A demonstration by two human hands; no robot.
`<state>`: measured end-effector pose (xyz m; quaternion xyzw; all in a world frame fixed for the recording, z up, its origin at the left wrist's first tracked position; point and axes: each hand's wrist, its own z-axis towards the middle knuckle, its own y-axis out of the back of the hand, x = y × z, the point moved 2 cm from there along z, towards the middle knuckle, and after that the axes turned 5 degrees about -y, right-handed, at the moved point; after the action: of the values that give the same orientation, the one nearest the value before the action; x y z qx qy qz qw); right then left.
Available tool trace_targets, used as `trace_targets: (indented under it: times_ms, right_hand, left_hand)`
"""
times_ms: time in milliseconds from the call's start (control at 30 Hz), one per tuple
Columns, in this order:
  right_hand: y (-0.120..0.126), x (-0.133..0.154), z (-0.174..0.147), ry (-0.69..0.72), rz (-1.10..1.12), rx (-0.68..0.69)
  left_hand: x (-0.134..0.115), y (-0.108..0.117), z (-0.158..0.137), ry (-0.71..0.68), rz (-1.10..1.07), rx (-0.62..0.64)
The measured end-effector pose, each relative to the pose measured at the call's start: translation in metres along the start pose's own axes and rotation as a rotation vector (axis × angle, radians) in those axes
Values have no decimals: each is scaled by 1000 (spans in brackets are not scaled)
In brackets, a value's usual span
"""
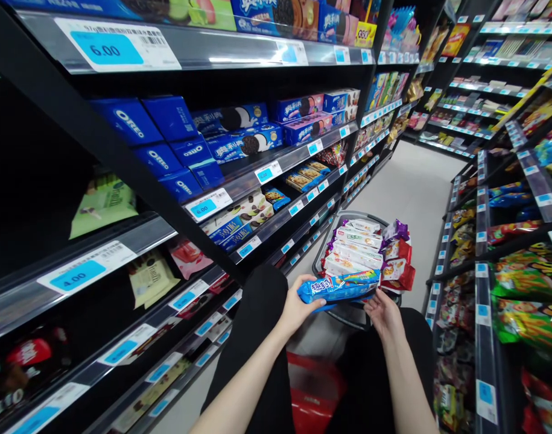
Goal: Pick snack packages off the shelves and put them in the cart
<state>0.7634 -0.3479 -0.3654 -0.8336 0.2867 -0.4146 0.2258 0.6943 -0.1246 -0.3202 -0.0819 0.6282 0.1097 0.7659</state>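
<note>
In the lower middle of the head view, a long blue cookie packet [343, 286] lies roughly level in front of my knees. My left hand [301, 301] is closed round its left end, thumb on the near side. At the other end my right hand [386, 314] has its fingers pinched at the packet's lower right corner. A strip of blue shows under the packet; I cannot tell whether it is a second one. Just beyond sits a dark basket [320, 250] with several white snack packets [358, 247] in a row and red packets [399, 265] along its right side.
On the left, a shelf [244, 187] holds blue Oreo boxes [155, 158], other cookie packs and price tags. Bagged snacks [529, 271] fill the right-hand rack. The pale aisle floor [393, 175] runs away between them. A red object [314, 386] is between my legs.
</note>
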Motion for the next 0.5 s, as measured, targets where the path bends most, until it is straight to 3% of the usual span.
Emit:
trace_targets:
  times_ms: [167, 333, 500]
  right_hand:
    - [-10, 2, -5, 78, 26, 45]
    - [-21, -4, -12, 301, -86, -64]
    - [-20, -13, -10, 477, -287, -191]
  left_hand:
    - [10, -3, 1, 133, -243, -142]
    - [18, -8, -2, 267, -479, -254]
    - [21, -6, -2, 305, -568, -307]
